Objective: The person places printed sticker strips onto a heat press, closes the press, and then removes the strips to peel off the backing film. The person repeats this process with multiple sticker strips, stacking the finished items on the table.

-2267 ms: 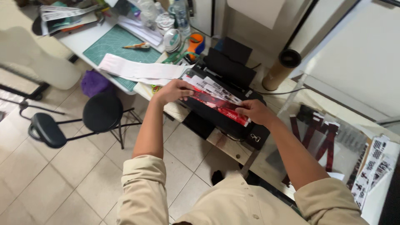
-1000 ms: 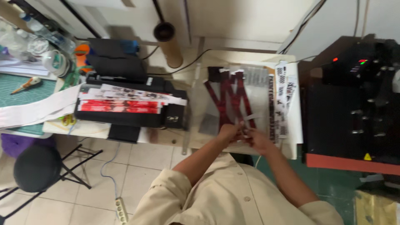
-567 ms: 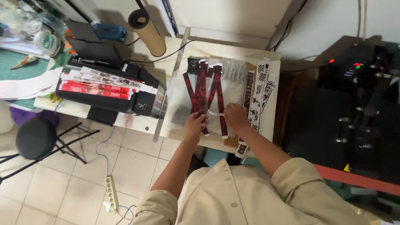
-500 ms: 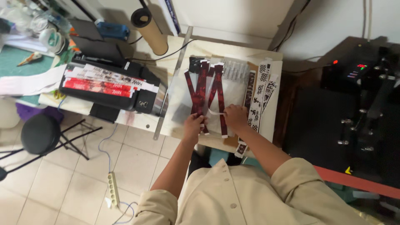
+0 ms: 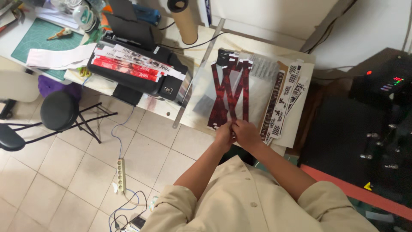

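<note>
While pressed together at bench (image 5: 193, 88) edge, left hand (image 5: 224, 136) and right hand (image 5: 246, 133) fingers pinching near ends of dark red printed strips (image 5: 227, 92); black printer (image 5: 141, 73) well left.

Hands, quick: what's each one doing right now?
Left hand: pinching the near ends of the dark red printed strips.
Right hand: pinching the same ends.

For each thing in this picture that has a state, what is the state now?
Dark red printed strips: flat on the table, crossed; both hands at the near ends.
Left hand: fingers on a strip end.
Right hand: same.
Black printer: red printed sheets lying on top.
Black press machine: lights on.
</note>
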`<state>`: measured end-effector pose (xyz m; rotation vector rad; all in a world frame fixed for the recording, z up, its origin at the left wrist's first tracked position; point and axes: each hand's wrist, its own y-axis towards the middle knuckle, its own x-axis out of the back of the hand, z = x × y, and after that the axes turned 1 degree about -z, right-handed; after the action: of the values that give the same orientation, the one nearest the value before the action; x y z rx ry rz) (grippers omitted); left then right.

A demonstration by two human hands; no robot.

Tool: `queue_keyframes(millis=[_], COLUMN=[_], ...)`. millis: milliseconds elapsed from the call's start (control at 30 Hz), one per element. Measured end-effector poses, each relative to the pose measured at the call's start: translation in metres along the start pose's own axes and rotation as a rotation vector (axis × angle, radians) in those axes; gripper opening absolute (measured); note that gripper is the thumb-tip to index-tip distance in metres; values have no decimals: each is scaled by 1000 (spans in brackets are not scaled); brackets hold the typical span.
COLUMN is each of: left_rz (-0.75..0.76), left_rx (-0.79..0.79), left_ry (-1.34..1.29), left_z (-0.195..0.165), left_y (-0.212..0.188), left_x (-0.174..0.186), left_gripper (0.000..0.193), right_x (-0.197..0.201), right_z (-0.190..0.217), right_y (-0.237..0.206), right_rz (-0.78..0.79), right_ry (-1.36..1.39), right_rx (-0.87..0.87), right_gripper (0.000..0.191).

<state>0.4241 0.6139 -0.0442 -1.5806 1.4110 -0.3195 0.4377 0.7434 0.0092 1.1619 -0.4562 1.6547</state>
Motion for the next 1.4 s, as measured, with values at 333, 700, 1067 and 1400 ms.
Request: queue_keyframes(millis=[333, 700, 1067, 1400], left_rz=[25, -52, 18, 64], left_rx=[-149, -192, -110, -127], left_ry=[117, 207, 11, 144], left_z=[-34, 4, -7, 36], left_y=[3, -7, -18, -17], left_x=[31, 20, -20, -41], left_gripper=[22, 27, 30, 27], right_x=[-31, -29, -14, 9], right_z=[-30, -33, -43, -70], right_y=[-22, -10, -1, -6], right_rz=[-89, -34, -18, 325], right_ry=[-22, 118, 726, 1761], right_rx=[-322, -793, -680, -995], right_gripper=[57, 51, 33, 33])
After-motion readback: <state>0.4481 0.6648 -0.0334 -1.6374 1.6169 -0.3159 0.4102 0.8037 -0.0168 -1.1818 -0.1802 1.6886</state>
